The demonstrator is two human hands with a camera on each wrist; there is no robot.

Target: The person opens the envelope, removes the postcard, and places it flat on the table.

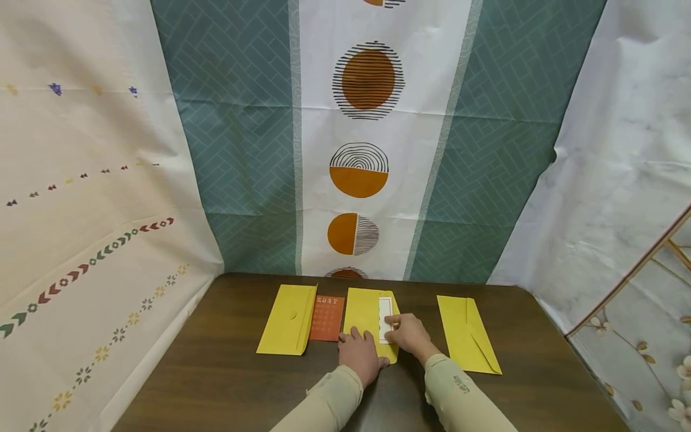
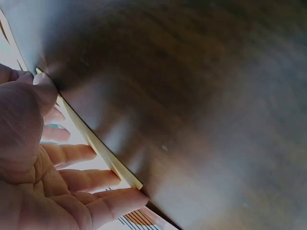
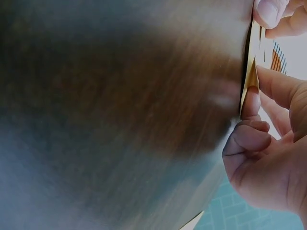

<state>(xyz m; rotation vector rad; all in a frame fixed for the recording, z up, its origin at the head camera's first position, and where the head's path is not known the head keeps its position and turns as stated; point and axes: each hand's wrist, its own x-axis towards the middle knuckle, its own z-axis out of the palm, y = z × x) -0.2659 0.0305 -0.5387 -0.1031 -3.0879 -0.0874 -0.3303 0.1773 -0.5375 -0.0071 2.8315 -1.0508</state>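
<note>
In the head view a yellow envelope (image 1: 360,309) lies at the middle of the table, with a white paper strip (image 1: 384,305) along its right side; the strip's left edge is wavy. My left hand (image 1: 360,355) rests with spread fingers on the envelope's lower left part, thumb near its bottom edge. On the right, my right hand (image 1: 411,333) has its thumb and bent forefinger at the strip, pinching it. The right wrist view shows the yellow paper edge (image 3: 250,67) right at the fingertips. Seen from the left wrist, straight fingers (image 2: 76,179) lie along the envelope's edge (image 2: 108,153).
Left of the middle envelope lie a red card (image 1: 327,321) with pale writing and another yellow envelope (image 1: 283,324), its round-tabbed flap slightly raised. A third yellow envelope (image 1: 468,336) lies to the right on the brown wooden table (image 1: 216,372). Patterned cloths (image 1: 243,150) hang behind.
</note>
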